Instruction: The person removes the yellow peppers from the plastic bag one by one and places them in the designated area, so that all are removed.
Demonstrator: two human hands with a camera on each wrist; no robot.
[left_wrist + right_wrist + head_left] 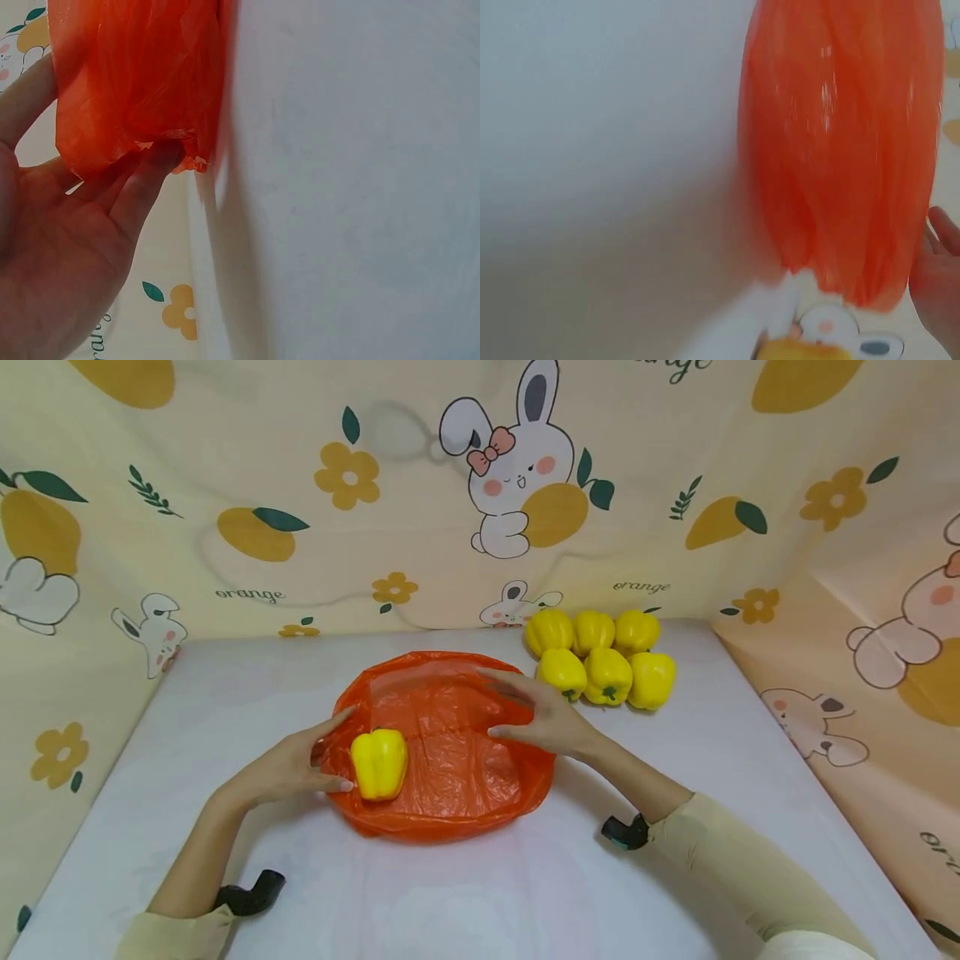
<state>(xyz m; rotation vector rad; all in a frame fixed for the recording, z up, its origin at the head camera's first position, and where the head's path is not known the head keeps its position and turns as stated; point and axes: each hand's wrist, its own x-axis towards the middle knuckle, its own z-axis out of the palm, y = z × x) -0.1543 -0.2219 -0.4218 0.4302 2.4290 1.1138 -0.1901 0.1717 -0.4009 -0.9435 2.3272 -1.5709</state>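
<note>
A red plastic bag (450, 831) lies with its mouth spread wide in the middle of the table. Inside its left part rests a yellow bell pepper (379, 764). My left hand (288, 768) holds the bag's left rim, thumb beside the pepper; in the left wrist view its fingers (154, 176) press against the red plastic. My right hand (551, 714) reaches over the right rim, thumb and fingers spread apart over the inside. In the right wrist view the bag (840, 142) hides most of this hand (936, 289).
Several yellow bell peppers (607, 672) stand in two rows at the back right of the white table (450, 902). A patterned cloth (420, 552) hangs behind and along both sides. Each wrist carries a black device (251, 893).
</note>
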